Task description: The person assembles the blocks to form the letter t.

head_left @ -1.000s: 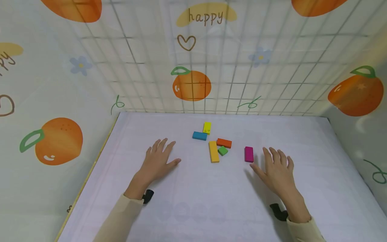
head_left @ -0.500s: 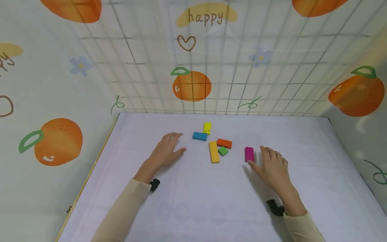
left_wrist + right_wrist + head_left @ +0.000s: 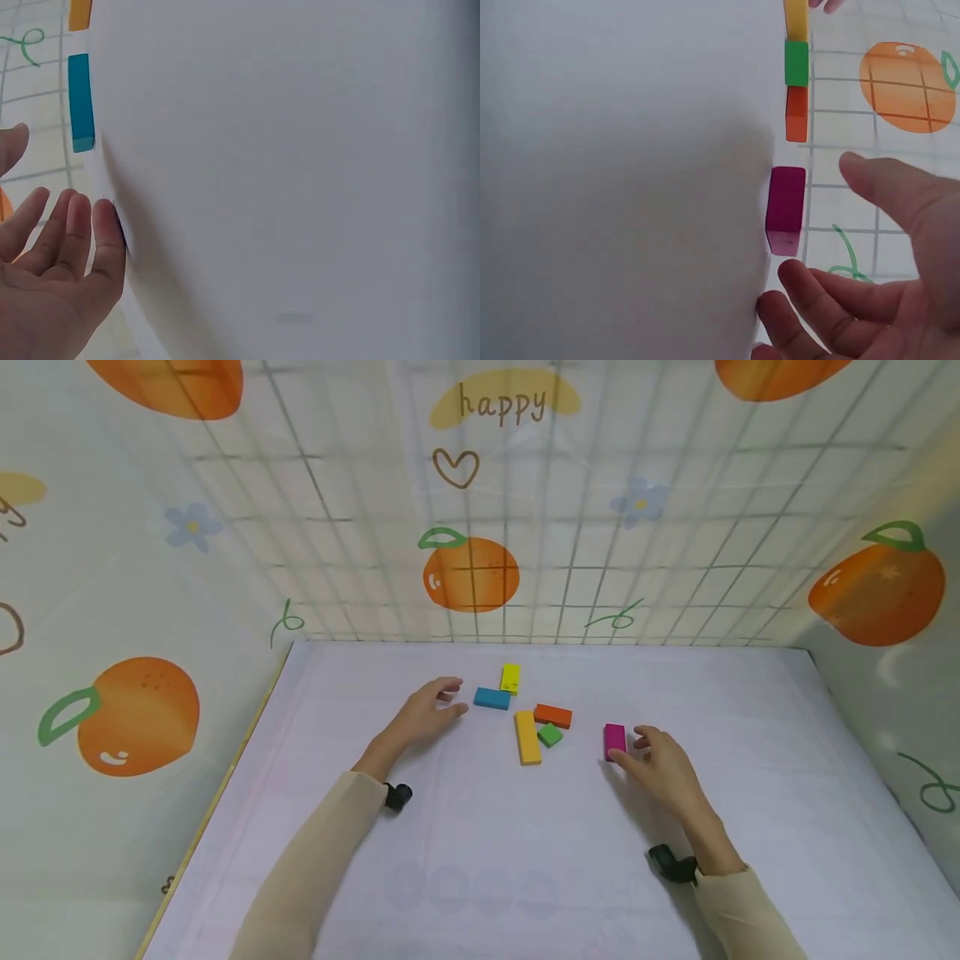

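Note:
My left hand (image 3: pixel 420 717) is just left of a blue block (image 3: pixel 491 698), fingers loosely bent and thumb apart from them. In the left wrist view a gap shows between its fingertips (image 3: pixel 78 214) and the blue block (image 3: pixel 81 101). At the right, my right hand (image 3: pixel 663 768) is by a magenta block (image 3: pixel 614 739); its thumb overlaps the near end in the head view. From the right wrist, thumb and fingers stand on either side of the magenta block (image 3: pixel 786 206) with space around it. Neither hand holds anything.
Between the hands lie a yellow block (image 3: pixel 510 678) touching the blue one, a longer amber block (image 3: pixel 527 737), an orange-red block (image 3: pixel 553 716) and a small green block (image 3: pixel 550 735). All rest on a white tabletop (image 3: pixel 480 827), with patterned cloth walls (image 3: pixel 360 527) behind and beside it.
My left hand has moved right and away from me toward the blue block, its fingers bending. The right hand has shifted slightly left to the magenta block, fingers curling more. The blocks have stayed put.

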Action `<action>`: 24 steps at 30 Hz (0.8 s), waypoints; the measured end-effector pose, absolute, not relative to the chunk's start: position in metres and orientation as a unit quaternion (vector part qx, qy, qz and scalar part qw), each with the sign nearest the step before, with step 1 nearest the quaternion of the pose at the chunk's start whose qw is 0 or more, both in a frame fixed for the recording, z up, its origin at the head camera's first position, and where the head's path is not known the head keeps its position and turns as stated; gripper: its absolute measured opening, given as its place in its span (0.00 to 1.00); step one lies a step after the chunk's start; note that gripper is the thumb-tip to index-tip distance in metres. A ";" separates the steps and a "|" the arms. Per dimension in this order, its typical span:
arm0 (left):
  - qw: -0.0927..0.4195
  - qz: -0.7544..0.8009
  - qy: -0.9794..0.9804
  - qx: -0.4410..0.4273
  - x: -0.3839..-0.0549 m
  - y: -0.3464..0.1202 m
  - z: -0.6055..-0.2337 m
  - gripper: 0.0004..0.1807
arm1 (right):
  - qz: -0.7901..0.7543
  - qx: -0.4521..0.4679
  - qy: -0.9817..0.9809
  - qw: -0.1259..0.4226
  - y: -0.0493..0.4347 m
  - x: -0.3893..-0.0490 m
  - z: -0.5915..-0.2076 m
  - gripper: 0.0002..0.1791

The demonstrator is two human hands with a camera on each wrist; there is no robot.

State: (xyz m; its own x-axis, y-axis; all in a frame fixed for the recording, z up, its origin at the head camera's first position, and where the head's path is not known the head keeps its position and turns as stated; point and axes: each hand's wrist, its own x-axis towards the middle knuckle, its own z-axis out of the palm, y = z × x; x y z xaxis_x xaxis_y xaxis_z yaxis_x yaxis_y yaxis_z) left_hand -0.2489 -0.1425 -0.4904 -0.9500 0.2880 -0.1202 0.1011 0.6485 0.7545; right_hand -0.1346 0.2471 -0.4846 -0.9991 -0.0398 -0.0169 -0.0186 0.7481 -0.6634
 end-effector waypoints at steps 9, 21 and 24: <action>0.143 0.443 0.879 0.102 -0.267 -0.125 -0.492 0.29 | -0.357 0.029 0.933 0.043 0.240 -0.143 -0.487 0.37; 0.167 0.427 0.884 0.093 -0.283 -0.114 -0.500 0.28 | -0.332 0.032 0.942 0.049 0.238 -0.149 -0.493 0.35; 0.166 0.417 0.887 0.104 -0.284 -0.112 -0.501 0.27 | -0.329 0.032 0.943 0.048 0.238 -0.149 -0.493 0.34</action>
